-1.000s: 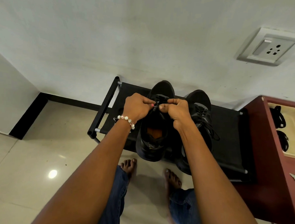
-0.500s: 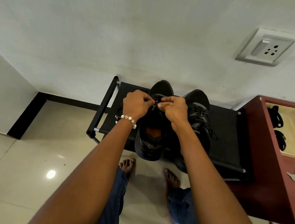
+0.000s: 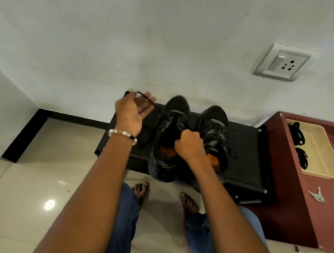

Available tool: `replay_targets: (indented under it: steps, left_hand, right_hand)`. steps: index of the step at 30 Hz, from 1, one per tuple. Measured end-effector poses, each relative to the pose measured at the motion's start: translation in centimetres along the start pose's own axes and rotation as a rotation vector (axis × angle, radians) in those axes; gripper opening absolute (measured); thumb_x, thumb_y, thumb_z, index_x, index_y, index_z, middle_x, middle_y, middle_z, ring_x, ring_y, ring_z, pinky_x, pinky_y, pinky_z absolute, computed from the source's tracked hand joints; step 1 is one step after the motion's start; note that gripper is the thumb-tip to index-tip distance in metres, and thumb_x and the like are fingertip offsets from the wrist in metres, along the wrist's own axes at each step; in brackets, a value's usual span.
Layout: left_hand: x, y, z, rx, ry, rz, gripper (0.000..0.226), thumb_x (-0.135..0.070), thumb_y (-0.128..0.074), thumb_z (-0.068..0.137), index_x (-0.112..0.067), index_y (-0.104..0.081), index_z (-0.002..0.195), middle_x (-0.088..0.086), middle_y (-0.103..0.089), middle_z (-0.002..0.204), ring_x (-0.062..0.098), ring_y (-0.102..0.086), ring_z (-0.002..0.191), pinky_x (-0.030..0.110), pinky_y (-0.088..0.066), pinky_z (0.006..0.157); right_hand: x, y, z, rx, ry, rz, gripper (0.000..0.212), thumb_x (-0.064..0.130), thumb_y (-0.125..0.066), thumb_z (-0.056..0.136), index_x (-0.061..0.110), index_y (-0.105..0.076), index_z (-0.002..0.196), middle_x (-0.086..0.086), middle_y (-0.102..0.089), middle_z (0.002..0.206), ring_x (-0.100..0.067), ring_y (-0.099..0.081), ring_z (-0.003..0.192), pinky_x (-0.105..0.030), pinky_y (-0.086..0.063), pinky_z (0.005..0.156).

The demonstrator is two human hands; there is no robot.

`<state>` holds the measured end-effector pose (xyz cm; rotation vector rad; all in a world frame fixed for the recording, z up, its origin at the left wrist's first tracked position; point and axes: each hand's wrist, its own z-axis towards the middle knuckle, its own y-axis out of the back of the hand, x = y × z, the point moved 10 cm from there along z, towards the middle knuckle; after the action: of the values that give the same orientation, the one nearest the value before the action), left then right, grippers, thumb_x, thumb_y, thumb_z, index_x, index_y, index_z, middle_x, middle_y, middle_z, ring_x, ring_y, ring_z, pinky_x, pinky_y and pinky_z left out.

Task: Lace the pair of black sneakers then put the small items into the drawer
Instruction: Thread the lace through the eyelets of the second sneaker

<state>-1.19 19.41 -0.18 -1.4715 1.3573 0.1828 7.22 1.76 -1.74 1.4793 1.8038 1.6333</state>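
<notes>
black lace (image 3: 151, 104) drawn out to the left, sneaker steadied from the right

left hand (image 3: 133, 110) is raised with fingers mostly spread, the lace running across them, though whether it is pinched i cannot tell; right hand (image 3: 190, 145) is curled on the collar of the left sneaker (image 3: 168, 138) on the black rack (image 3: 245, 149). best to pull evenly until the slack is gone, keeping the shoe pinned. laced sneaker (image 3: 214, 132) sits just beside; drawer (image 3: 318, 152) stands open, keys (image 3: 317, 194) on the cabinet top.
</notes>
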Motion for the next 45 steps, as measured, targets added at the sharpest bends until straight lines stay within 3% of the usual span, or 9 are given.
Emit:
replay_targets:
  steps: [4, 7, 12, 20, 28, 32, 37, 41, 45]
  left_hand:
    - [-6.2, 1.1, -0.4, -0.046, -0.255, -0.182, 0.019, -0.009, -0.047, 0.094, -0.013, -0.050, 0.076, 0.001, -0.050, 0.059, 0.013, -0.039, 0.045, 0.023, -0.040, 0.048]
    - [-7.7, -1.6, -1.9, 0.028, -0.576, 0.724, 0.012, -0.014, -0.060, 0.090, -0.022, -0.065, 0.083, -0.009, -0.058, 0.067, 0.003, -0.049, 0.055, 0.017, -0.041, 0.057]
    - [3.0, -3.5, -0.6, 0.390, -0.338, 1.732, 0.019, -0.024, -0.069, 0.088, -0.016, -0.076, 0.104, 0.003, -0.073, 0.103, 0.016, -0.065, 0.098, 0.030, -0.049, 0.095]
    - [1.1, -1.5, 0.5, 0.169, -0.188, 1.232, 0.011, -0.023, -0.072, 0.086, -0.013, -0.075, 0.087, 0.000, -0.069, 0.088, 0.011, -0.061, 0.084, 0.024, -0.045, 0.076]
    - [-2.8, 0.1, 1.2, 0.162, 0.042, -0.384, 0.024, -0.019, -0.042, 0.101, -0.015, -0.052, 0.079, -0.004, -0.052, 0.058, 0.012, -0.050, 0.048, 0.027, -0.047, 0.065]
    - [-1.1, 0.6, 1.1, 0.074, 0.016, 0.214, 0.014, -0.023, -0.056, 0.096, -0.018, -0.058, 0.084, -0.006, -0.042, 0.055, 0.007, -0.032, 0.040, 0.018, -0.032, 0.040]
    - [2.4, -3.1, 0.2, 0.346, -0.306, 1.580, 0.015, -0.031, -0.071, 0.085, -0.024, -0.076, 0.098, -0.008, -0.068, 0.092, 0.006, -0.060, 0.089, 0.021, -0.045, 0.080]
    - [3.3, -3.0, 0.4, 0.375, -0.212, 1.631, 0.015, -0.030, -0.070, 0.087, -0.016, -0.076, 0.083, 0.003, -0.071, 0.081, 0.015, -0.065, 0.078, 0.025, -0.049, 0.068]
    - [0.7, -1.4, 0.9, 0.149, -0.088, 0.995, 0.021, -0.017, -0.058, 0.094, -0.011, -0.068, 0.077, 0.003, -0.061, 0.071, 0.011, -0.045, 0.052, 0.018, -0.030, 0.042]
  right_hand:
    - [-0.4, -0.3, 0.1, -0.080, -0.046, 0.050, 0.035, 0.013, -0.052, 0.093, 0.012, -0.033, 0.064, -0.009, -0.045, 0.074, -0.031, -0.046, 0.070, -0.034, -0.037, 0.062]
    - [-1.0, -0.4, 0.2, -0.099, -0.086, 0.101, 0.034, 0.012, -0.052, 0.093, 0.012, -0.035, 0.064, -0.005, -0.042, 0.068, -0.025, -0.045, 0.062, -0.031, -0.035, 0.055]
    - [-1.5, -0.7, 0.4, -0.087, -0.131, 0.180, 0.025, 0.013, -0.052, 0.093, 0.007, -0.040, 0.072, -0.004, -0.039, 0.068, -0.026, -0.044, 0.065, -0.031, -0.035, 0.059]
    - [-1.9, -1.1, 0.8, -0.085, -0.136, 0.209, 0.031, 0.013, -0.051, 0.093, 0.013, -0.035, 0.066, -0.003, -0.042, 0.068, -0.022, -0.044, 0.059, -0.027, -0.031, 0.049]
    - [-2.2, -1.4, 1.0, -0.077, -0.165, 0.254, 0.030, 0.011, -0.051, 0.092, 0.012, -0.037, 0.065, -0.003, -0.044, 0.068, -0.016, -0.041, 0.056, -0.026, -0.028, 0.045]
    - [-2.4, -1.4, 1.1, -0.117, -0.198, 0.314, 0.029, 0.011, -0.053, 0.092, 0.012, -0.039, 0.066, -0.003, -0.045, 0.069, -0.016, -0.042, 0.057, -0.025, -0.029, 0.045]
    - [-2.5, -0.9, 1.3, -0.226, -0.204, 0.402, 0.019, 0.018, -0.055, 0.094, 0.005, -0.048, 0.083, -0.008, -0.051, 0.081, -0.023, -0.049, 0.067, -0.032, -0.040, 0.060]
    - [-2.3, -0.9, 1.5, -0.255, -0.194, 0.400, 0.014, 0.014, -0.054, 0.094, 0.006, -0.046, 0.086, -0.010, -0.051, 0.086, -0.025, -0.050, 0.076, -0.030, -0.039, 0.063]
    - [-2.3, -1.1, 1.6, -0.254, -0.193, 0.378, 0.011, 0.008, -0.053, 0.092, 0.006, -0.045, 0.086, -0.012, -0.051, 0.086, -0.025, -0.049, 0.075, -0.028, -0.039, 0.063]
